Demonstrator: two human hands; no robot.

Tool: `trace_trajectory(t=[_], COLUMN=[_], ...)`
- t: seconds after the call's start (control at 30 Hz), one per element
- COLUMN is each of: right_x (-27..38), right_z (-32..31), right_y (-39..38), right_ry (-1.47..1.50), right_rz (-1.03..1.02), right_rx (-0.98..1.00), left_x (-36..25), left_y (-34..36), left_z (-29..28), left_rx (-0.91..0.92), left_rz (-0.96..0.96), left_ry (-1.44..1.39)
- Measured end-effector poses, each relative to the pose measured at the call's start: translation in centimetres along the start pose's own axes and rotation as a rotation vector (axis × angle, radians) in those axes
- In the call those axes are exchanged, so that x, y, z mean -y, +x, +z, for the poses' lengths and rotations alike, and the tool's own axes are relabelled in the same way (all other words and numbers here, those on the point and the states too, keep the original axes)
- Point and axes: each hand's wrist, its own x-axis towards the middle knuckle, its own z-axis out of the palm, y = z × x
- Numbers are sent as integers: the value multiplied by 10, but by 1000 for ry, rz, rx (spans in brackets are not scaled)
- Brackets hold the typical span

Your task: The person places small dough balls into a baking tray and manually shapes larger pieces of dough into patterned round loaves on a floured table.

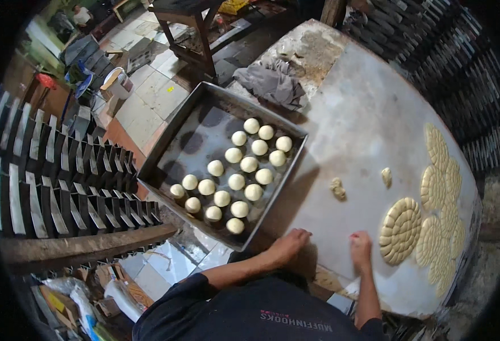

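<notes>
Working at a pale worktop [369,119], a dark-shirted person [244,310] held the left hand [291,245] half open near the edge and the right hand [361,244] curled into a loose fist; whether either gripped anything could not be told. At the left hand's eleven o'clock, a metal tray [207,142] held pale dough balls [249,164]. From the right hand, two small dough scraps [337,189] lay toward eleven and one o'clock, with a scored dough round [401,231] near three and more scored rounds [432,187] beyond, packed close.
</notes>
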Motion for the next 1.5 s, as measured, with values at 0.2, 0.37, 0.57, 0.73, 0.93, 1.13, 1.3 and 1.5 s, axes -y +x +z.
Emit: trace_trajectory(t=[0.2,0.37,0.57,0.73,0.93,1.13,1.3,1.5], right_x=[103,351,386,361,267,210,110,40], right_z=[-14,39,149,90,35,-14,-54,-85], right_y=[80,185,266,213,156,82,5,-68], right_ry=[531,469,-224,344,394,416,374,436], right_rz=[472,-495,-763,-771,-504,-609,-519,-320], right_rx=[133,-52,14,-44,-176,-244,-128,-176], left_x=[34,164,83,-3,30,65,55,-14], left_y=[-14,-53,-77,-167,-235,-245,-219,-128], left_z=[-227,-312,-307,-299,-176,-80,-30,-22], left_rx=[-600,-642,-634,189,585,898,906,514], left_rz=[-79,-412,-276,-332,-551,-601,-712,-735], left_ry=[134,402,334,-321,-297,-316,-290,-55])
